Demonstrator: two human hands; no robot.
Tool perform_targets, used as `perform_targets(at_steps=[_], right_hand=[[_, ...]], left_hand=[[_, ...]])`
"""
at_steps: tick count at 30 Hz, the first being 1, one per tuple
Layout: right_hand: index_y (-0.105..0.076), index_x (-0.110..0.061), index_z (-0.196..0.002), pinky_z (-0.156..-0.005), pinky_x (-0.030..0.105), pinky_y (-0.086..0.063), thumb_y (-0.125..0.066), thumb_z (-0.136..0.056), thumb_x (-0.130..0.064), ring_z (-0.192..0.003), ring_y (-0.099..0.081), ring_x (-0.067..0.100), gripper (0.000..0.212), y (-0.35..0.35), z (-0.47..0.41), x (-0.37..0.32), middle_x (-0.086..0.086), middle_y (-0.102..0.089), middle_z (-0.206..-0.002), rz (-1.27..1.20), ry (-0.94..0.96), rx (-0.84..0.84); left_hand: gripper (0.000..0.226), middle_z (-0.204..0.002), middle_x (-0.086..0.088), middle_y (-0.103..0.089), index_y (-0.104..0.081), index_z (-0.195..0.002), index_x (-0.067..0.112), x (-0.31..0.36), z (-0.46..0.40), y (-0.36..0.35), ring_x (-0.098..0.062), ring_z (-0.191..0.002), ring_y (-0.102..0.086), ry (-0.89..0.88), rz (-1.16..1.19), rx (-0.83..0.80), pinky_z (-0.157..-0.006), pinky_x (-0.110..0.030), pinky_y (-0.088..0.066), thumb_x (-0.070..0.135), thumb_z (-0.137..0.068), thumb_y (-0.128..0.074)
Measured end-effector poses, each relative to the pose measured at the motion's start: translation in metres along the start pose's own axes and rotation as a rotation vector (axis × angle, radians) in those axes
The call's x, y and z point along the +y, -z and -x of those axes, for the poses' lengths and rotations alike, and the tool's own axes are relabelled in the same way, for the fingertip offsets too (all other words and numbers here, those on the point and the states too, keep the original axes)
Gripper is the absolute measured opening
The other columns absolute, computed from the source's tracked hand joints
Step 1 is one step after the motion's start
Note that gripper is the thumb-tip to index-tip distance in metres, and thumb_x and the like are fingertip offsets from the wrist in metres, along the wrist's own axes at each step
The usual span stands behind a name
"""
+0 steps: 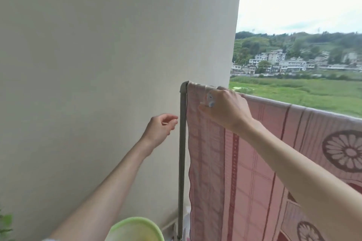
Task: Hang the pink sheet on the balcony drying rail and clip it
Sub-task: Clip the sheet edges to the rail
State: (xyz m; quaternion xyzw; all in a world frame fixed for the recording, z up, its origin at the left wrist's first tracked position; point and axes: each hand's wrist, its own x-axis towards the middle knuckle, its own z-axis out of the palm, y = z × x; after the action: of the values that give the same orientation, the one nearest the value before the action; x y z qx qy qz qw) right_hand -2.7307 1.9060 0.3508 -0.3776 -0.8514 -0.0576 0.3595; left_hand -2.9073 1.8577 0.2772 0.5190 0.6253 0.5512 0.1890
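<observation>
The pink patterned sheet (244,172) hangs over the grey drying rail (182,143), draped from its top bar down past the frame's bottom edge. My right hand (227,109) is at the sheet's top left corner, pinching a small pale clip (210,100) against the fabric on the rail. My left hand (160,129) hovers just left of the rail's upright post, fingers loosely curled, holding nothing and touching nothing.
A cream wall (98,64) stands close on the left and behind the rail. A green plastic basin (135,229) is at the bottom, below my left arm. A plant leaf (5,223) shows at the lower left. Fields and buildings lie beyond the balcony.
</observation>
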Motion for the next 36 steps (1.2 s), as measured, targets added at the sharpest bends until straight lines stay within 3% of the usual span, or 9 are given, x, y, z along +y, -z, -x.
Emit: perform_targets(at_steps=[5, 7, 10, 14, 20, 23, 27, 30, 36], right_hand=[[-0.063, -0.016, -0.109, -0.065, 0.029, -0.040, -0.055, -0.089, -0.027, -0.090, -0.056, 0.021, 0.024, -0.006, -0.081, -0.003, 0.003, -0.064, -0.105, 0.334, 0.024, 0.099], [-0.062, -0.015, -0.110, -0.067, 0.030, -0.047, -0.054, -0.088, -0.022, -0.085, -0.055, 0.020, 0.025, -0.009, -0.101, 0.000, 0.006, -0.067, -0.098, 0.429, -0.009, 0.049], [-0.064, -0.012, -0.100, -0.072, 0.035, -0.054, -0.056, -0.086, -0.027, -0.078, -0.061, 0.022, 0.022, -0.018, -0.114, 0.007, 0.007, -0.067, -0.087, 0.464, -0.095, -0.037], [-0.064, -0.008, -0.093, -0.069, 0.035, -0.055, -0.057, -0.085, -0.031, -0.072, -0.062, 0.022, 0.025, -0.030, -0.121, 0.010, 0.006, -0.068, -0.083, 0.487, -0.128, -0.128], [-0.063, -0.011, -0.094, -0.063, 0.031, -0.053, -0.057, -0.086, -0.033, -0.069, -0.060, 0.019, 0.025, -0.033, -0.124, 0.005, 0.003, -0.067, -0.081, 0.462, -0.124, -0.170], [-0.060, -0.015, -0.105, -0.065, 0.029, -0.048, -0.056, -0.086, -0.040, -0.075, -0.059, 0.020, 0.031, -0.034, -0.123, 0.003, 0.003, -0.067, -0.089, 0.443, -0.122, -0.155], [-0.058, -0.016, -0.109, -0.065, 0.029, -0.043, -0.054, -0.087, -0.043, -0.076, -0.055, 0.020, 0.035, -0.038, -0.124, 0.000, 0.005, -0.066, -0.095, 0.427, -0.116, -0.126], [-0.057, -0.019, -0.114, -0.066, 0.028, -0.040, -0.053, -0.087, -0.046, -0.080, -0.054, 0.021, 0.038, -0.039, -0.123, -0.002, 0.005, -0.065, -0.100, 0.381, -0.127, -0.081], [-0.056, -0.019, -0.116, -0.067, 0.028, -0.038, -0.055, -0.089, -0.041, -0.084, -0.049, 0.017, 0.035, -0.056, -0.129, -0.005, 0.003, -0.064, -0.097, 0.472, -0.084, -0.091]], left_hand=[[0.019, -0.107, -0.009, -0.066, -0.064, -0.105, 0.012, 0.009, -0.118, -0.001, -0.022, -0.097, -0.061, -0.056, 0.029, -0.012, -0.091, -0.036, -0.049, 0.019, -0.091, -0.053], [0.023, -0.100, -0.008, -0.067, -0.066, -0.104, 0.009, 0.009, -0.143, -0.009, -0.024, -0.097, -0.061, -0.030, 0.071, -0.033, -0.085, -0.032, -0.047, 0.024, -0.089, -0.056], [0.022, -0.072, -0.002, -0.061, -0.069, -0.083, 0.012, 0.004, -0.155, -0.023, -0.021, -0.076, -0.052, -0.009, 0.063, -0.126, -0.068, -0.029, -0.038, 0.032, -0.086, -0.060], [0.025, -0.082, -0.006, -0.066, -0.068, -0.085, 0.006, -0.001, -0.159, -0.031, -0.017, -0.078, -0.056, -0.035, 0.177, -0.130, -0.062, -0.024, -0.040, 0.031, -0.086, -0.062], [0.026, -0.088, -0.004, -0.067, -0.069, -0.080, 0.009, -0.007, -0.178, -0.012, -0.018, -0.088, -0.059, -0.051, 0.288, 0.018, -0.074, -0.025, -0.043, 0.031, -0.088, -0.058], [0.017, -0.085, 0.005, -0.062, -0.066, -0.089, 0.009, 0.001, -0.185, -0.002, -0.008, -0.084, -0.056, -0.048, 0.388, -0.016, -0.076, -0.023, -0.040, 0.020, -0.091, -0.054], [0.021, -0.094, -0.003, -0.066, -0.067, -0.098, 0.005, -0.006, -0.195, 0.003, -0.017, -0.094, -0.059, -0.071, 0.468, 0.007, -0.091, -0.032, -0.046, 0.021, -0.091, -0.055], [0.021, -0.086, -0.005, -0.069, -0.068, -0.084, 0.010, -0.018, -0.191, -0.002, -0.020, -0.085, -0.061, -0.106, 0.437, -0.034, -0.083, -0.034, -0.050, 0.026, -0.091, -0.055], [0.015, -0.077, 0.003, -0.065, -0.065, -0.078, 0.019, -0.054, -0.172, -0.010, -0.010, -0.072, -0.057, -0.119, 0.398, -0.213, -0.064, -0.014, -0.044, 0.030, -0.086, -0.059]])
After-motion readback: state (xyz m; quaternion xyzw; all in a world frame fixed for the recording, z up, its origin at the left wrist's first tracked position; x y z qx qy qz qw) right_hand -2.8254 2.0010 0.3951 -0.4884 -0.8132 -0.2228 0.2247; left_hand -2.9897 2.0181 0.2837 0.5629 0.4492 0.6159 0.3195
